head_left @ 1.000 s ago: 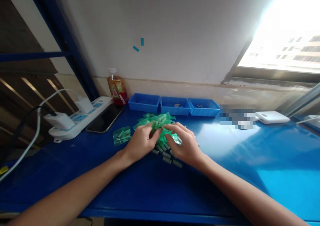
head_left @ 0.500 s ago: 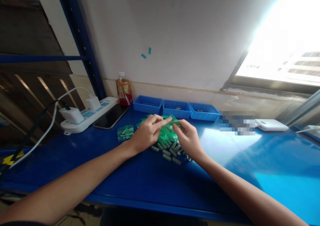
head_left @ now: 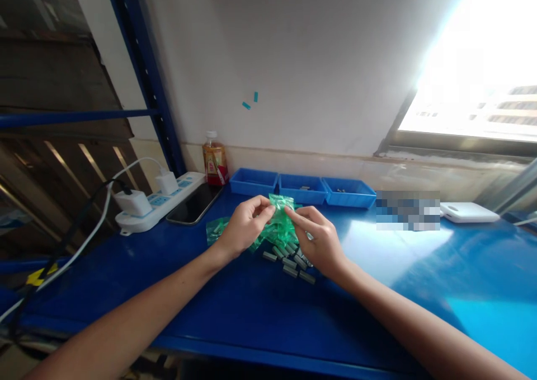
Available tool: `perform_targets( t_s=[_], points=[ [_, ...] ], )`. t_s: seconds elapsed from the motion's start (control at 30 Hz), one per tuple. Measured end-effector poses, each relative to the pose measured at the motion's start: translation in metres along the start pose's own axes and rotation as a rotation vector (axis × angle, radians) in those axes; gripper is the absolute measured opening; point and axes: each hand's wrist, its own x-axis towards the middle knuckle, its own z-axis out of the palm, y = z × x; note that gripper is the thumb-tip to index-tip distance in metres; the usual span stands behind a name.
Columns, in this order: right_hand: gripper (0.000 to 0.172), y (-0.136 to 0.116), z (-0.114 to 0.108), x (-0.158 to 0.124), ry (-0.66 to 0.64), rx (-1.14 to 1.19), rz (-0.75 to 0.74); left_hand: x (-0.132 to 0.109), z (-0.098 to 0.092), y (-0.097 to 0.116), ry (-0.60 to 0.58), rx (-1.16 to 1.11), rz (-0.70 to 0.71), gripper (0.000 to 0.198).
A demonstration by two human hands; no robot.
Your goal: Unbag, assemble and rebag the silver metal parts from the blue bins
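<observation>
A small green plastic bag is pinched between my two hands, above a heap of similar green bags. My left hand grips its left side between thumb and fingers. On its right side, my right hand closes with thumb and forefinger. Several short metal cylinders lie loose on the blue table just below the heap, some partly covered by my right hand. Another green bag lies left of my left hand. What the pinched bag contains, I cannot make out.
Three blue trays stand in a row against the wall; the middle and right ones hold small metal pieces. At the left are a phone, a power strip with chargers and cables, and a drink bottle. A white device lies right.
My left hand's outstretched forefinger has drawn back, and both hands now pinch the green bag at its two sides. The view has shifted slightly.
</observation>
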Motion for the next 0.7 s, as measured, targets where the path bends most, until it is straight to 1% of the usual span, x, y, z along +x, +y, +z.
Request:
perform_targets(
  t_s=[0.03,0.1,0.17,0.2,0.23,0.3,0.33,0.4,0.43,0.5,0.57,0.63,0.7],
  points=[
    [0.033,-0.002,-0.001,0.001,-0.010,0.055,0.055,0.000,0.000,-0.002,0.022,0.028,0.040,0.018],
    [0.028,-0.006,-0.002,0.004,-0.044,0.238,0.217,0.000,0.000,-0.005,0.051,0.171,0.194,0.016],
    [0.037,-0.009,-0.002,0.008,-0.059,0.479,0.408,-0.002,-0.001,-0.006,0.040,0.391,0.412,0.019],
    [0.042,-0.011,-0.001,0.010,-0.044,0.579,0.494,-0.003,-0.001,-0.005,0.020,0.494,0.513,0.020],
    [0.044,-0.012,-0.001,0.011,-0.015,0.636,0.564,-0.004,0.000,-0.005,0.008,0.574,0.593,0.022],
    [0.039,-0.013,-0.001,0.014,0.059,0.600,0.635,-0.006,0.002,-0.003,-0.008,0.665,0.675,0.024],
    [0.035,-0.014,-0.002,0.015,0.092,0.538,0.621,-0.006,0.003,-0.002,-0.009,0.679,0.690,0.023],
    [0.031,-0.013,-0.005,0.016,0.133,0.391,0.500,-0.006,0.006,-0.002,-0.013,0.649,0.669,0.021],
    [0.029,-0.012,-0.008,0.015,0.141,0.302,0.408,-0.006,0.008,-0.003,-0.011,0.601,0.618,0.022],
    [0.025,-0.009,-0.012,0.013,0.117,0.113,0.212,-0.004,0.009,-0.006,-0.010,0.450,0.454,0.034],
    [0.028,-0.007,-0.015,0.010,0.068,-0.037,0.063,0.000,0.009,-0.010,-0.008,0.281,0.278,0.048],
    [0.033,-0.006,-0.015,0.007,0.009,-0.098,-0.007,0.003,0.008,-0.013,-0.003,0.160,0.164,0.050],
    [0.035,-0.008,-0.014,0.007,-0.036,-0.091,-0.018,0.006,0.008,-0.015,-0.005,0.104,0.134,0.041]
  ],
)
